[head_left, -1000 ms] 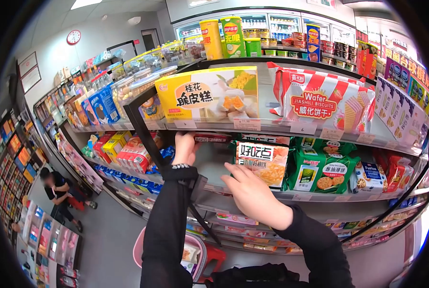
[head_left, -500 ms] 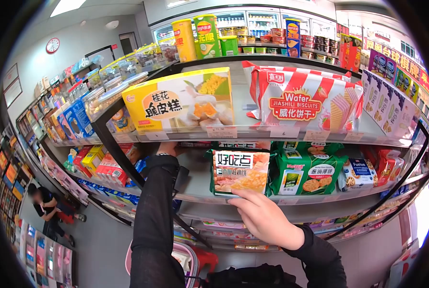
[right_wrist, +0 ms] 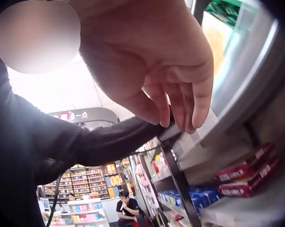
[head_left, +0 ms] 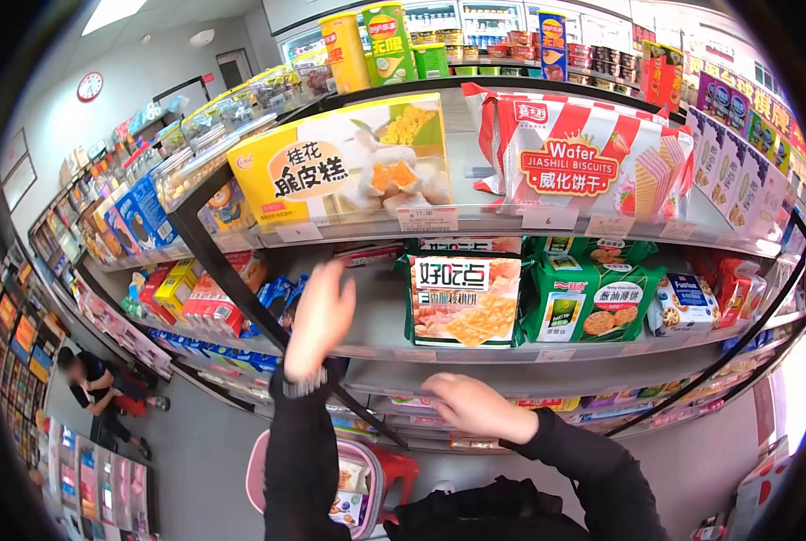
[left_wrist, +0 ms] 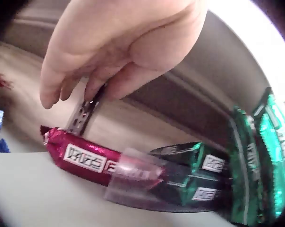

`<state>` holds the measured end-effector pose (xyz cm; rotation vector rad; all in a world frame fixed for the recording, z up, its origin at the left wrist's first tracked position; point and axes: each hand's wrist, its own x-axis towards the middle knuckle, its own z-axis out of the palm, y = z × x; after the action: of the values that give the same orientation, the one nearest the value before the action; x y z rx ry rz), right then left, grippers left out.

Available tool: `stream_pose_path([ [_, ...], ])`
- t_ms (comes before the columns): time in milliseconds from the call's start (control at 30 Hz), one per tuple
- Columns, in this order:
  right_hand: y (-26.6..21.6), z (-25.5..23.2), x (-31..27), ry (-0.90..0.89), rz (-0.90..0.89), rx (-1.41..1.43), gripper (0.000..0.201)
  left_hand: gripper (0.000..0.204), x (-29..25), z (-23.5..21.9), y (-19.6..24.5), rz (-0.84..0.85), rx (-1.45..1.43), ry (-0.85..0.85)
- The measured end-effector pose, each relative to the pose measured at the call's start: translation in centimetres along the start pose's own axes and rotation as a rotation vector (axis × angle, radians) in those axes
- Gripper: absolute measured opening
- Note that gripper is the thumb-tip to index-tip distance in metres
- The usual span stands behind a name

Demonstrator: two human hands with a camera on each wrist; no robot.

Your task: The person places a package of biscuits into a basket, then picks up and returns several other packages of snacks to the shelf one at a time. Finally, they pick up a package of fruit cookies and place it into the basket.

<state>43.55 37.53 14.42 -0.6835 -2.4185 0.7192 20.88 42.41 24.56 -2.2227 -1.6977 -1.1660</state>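
Observation:
My left hand [head_left: 322, 311] is in front of the middle shelf's left end, fingers extended and nothing held. In the left wrist view its fingers hang down over a magenta biscuit packet [left_wrist: 88, 158] lying beside dark green packets [left_wrist: 204, 163]. A slotted dark strip [left_wrist: 84, 116] shows behind the fingertips. My right hand [head_left: 480, 406] hovers below the front edge of that shelf, fingers loosely bent and holding nothing. Above it stands a biscuit packet with a white label [head_left: 464, 302]. Green cracker packets [head_left: 588, 302] sit to its right.
The upper shelf [head_left: 493, 225] carries a yellow pastry box [head_left: 340, 167] and red-striped wafer packs [head_left: 592, 162]. A black shelf post [head_left: 232, 279] slants beside my left arm. Below stands a pink basket [head_left: 261, 469] with packets inside, near a red stool [head_left: 398, 473]. A person sits farther left.
My left hand has come back out from under the upper shelf toward me. My right hand has dropped from the labelled biscuit packet to below the shelf edge.

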Motion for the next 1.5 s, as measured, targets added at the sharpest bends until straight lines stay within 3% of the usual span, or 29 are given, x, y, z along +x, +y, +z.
stream_pose_path([
  [67, 2.4, 1.5, 0.9, -0.052, 0.299, -0.018, 0.034, 0.028, -3.6, -1.0, 2.4, 0.062, -0.142, 0.081],
  [133, 5.8, 3.6, 2.2, 0.051, 0.257, -0.098, 0.038, 0.021, -7.2, -1.6, 3.6, -0.229, -0.342, -0.029],
  [200, 8.9, 5.7, 3.8, 0.146, 0.241, -0.201, 0.046, 0.020, -10.0, -1.2, 3.5, -0.260, -0.497, -0.134],
  [267, 11.1, 7.6, 5.2, 0.159, 0.164, -0.230, 0.040, 0.023, -12.0, -0.8, 3.6, -0.149, -0.425, -0.256],
  [400, 10.2, 8.3, 7.0, 0.152, 0.216, -0.110, 0.030, 0.024, -16.0, 3.2, 0.7, -0.392, -0.641, -0.437],
  [433, 9.9, 8.0, 7.5, 0.277, 0.144, -0.170, 0.025, 0.024, -16.1, 3.1, 0.8, -0.421, -0.607, -0.474],
  [467, 9.1, 7.4, 7.9, 0.400, 0.070, -0.229, 0.020, 0.024, -16.5, 3.4, 0.5, -0.430, -0.611, -0.463],
  [567, 10.1, 7.8, 7.7, 0.377, 0.034, -0.339, 0.018, 0.025, -18.1, 5.5, -1.6, -0.493, -0.822, -0.419],
  [667, 10.9, 7.9, 7.3, 0.253, 0.067, -0.470, 0.022, 0.027, -19.0, 7.5, -3.0, -0.563, -0.891, -0.376],
  [733, 10.1, 6.7, 6.8, 0.090, 0.246, -0.295, 0.030, 0.036, -19.5, 8.8, -3.8, -0.577, -0.951, -0.313],
  [800, 13.5, 7.3, 6.7, -0.019, 0.267, -0.373, 0.032, 0.045, -18.9, 9.1, -4.0, -0.681, -0.959, -0.141],
  [867, 14.2, 7.1, 5.9, 0.173, 0.213, -0.323, 0.037, 0.052, -18.2, 9.4, -4.3, -0.718, -0.961, -0.124],
  [1000, 12.7, 6.0, 6.5, 0.114, 0.319, -0.581, 0.040, 0.052, -17.2, 10.0, -4.2, -0.773, -1.014, -0.086],
  [1067, 9.4, 5.1, 7.1, 0.149, 0.382, -0.194, 0.043, 0.053, -17.1, 10.1, -4.1, -0.777, -1.035, -0.102],
  [1100, 10.2, 6.2, 7.2, 0.381, 0.164, -0.541, 0.020, 0.053, -17.1, 10.1, -3.9, -0.782, -1.040, -0.110],
  [1233, 10.0, 6.7, 8.1, 0.456, 0.053, -0.545, 0.017, 0.053, -17.7, 10.2, -4.1, -0.776, -1.063, -0.129],
  [1400, 10.4, 7.1, 7.6, 0.531, 0.056, -0.422, 0.016, 0.049, -18.0, 9.9, -4.0, -0.820, -1.097, -0.104],
  [1500, 11.0, 7.4, 7.2, 0.471, 0.099, -0.325, 0.017, 0.049, -18.1, 9.9, -3.7, -0.872, -1.187, -0.083],
])
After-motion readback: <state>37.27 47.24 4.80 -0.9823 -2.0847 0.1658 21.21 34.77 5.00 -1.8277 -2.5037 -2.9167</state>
